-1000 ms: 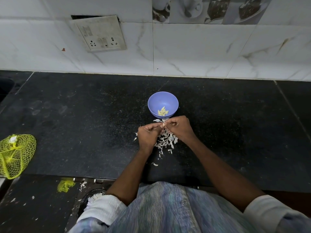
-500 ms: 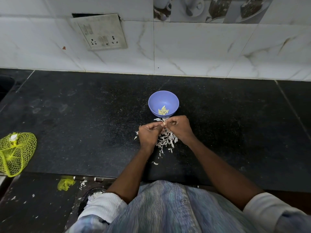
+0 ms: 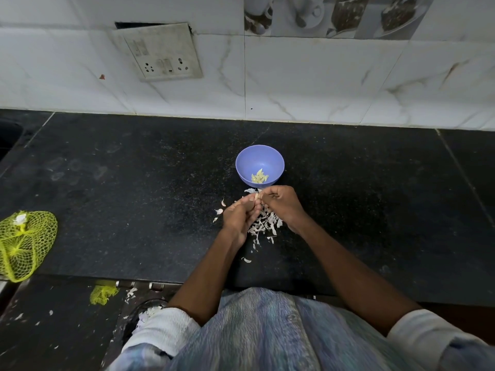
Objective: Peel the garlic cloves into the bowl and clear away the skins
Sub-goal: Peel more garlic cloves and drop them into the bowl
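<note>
Both hands pinch one garlic clove point(image 3: 256, 197) between them, just before the bowl point(image 3: 259, 159). The left hand point(image 3: 239, 219) grips its lower end, the right hand point(image 3: 281, 203) its upper end; its long axis runs toward the bowl.

**What the view leaves unclear**

The garlic clove point(image 3: 256, 197) shows only as a small pale sliver between the fingertips of the left hand point(image 3: 239, 218) and the right hand point(image 3: 280, 204); how much skin it carries is too small to tell. Both hands cover part of the pile of skins point(image 3: 263, 225) on the worktop point(image 3: 134, 199). The peeled cloves point(image 3: 259, 178) in the bowl point(image 3: 247, 159) are too small to count. The yellow net bag point(image 3: 25, 243) is cut off by the left edge, and the white thing point(image 3: 20, 219) inside it cannot be made out. Lower down, the person's left sleeve point(image 3: 163, 330) hides most of a dark container point(image 3: 134, 313) holding white scraps.
</note>
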